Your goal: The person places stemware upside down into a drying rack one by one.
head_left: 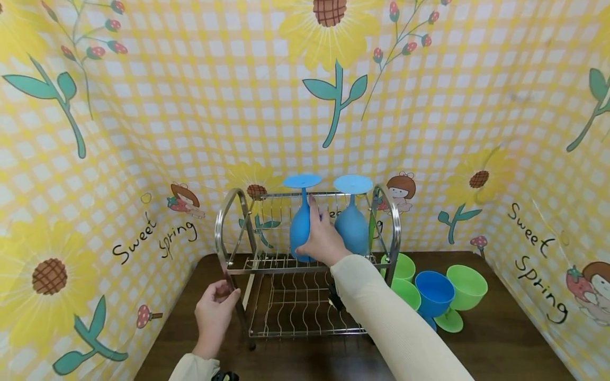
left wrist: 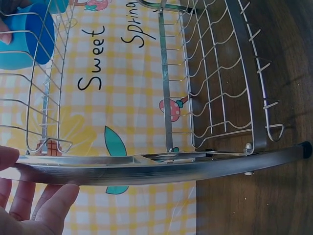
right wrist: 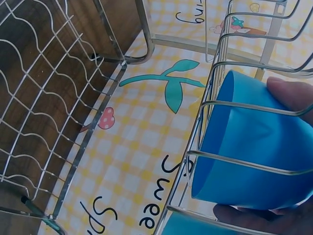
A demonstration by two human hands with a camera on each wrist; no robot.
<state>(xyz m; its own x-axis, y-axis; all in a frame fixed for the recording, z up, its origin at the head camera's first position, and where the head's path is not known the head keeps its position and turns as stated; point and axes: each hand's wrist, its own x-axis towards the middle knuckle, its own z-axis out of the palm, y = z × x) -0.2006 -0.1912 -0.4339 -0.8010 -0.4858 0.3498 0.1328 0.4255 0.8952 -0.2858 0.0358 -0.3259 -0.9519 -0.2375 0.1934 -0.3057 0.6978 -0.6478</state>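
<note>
My right hand (head_left: pixel 325 241) grips the bowl of a blue plastic goblet (head_left: pixel 299 230), which is upside down on the upper tier of a metal dish rack (head_left: pixel 312 270). The right wrist view shows thumb and fingers on either side of its blue bowl (right wrist: pixel 259 147), with the rim down at the rack wires. Just to the right, a second blue goblet (head_left: pixel 353 183) stands inverted on the same tier, partly hidden by the hand. My left hand (head_left: pixel 214 312) holds the rack's left side post (left wrist: pixel 112 174), fingers and thumb on opposite sides of the metal.
Right of the rack, several goblets stand upright on the dark wooden table (head_left: pixel 183 323), among them a blue goblet (head_left: pixel 434 291) and a green goblet (head_left: pixel 467 287). Wavy wires form the rack's lower tier (head_left: pixel 305 309). A yellow checked cloth (head_left: pixel 143 106) surrounds the table at the back and sides.
</note>
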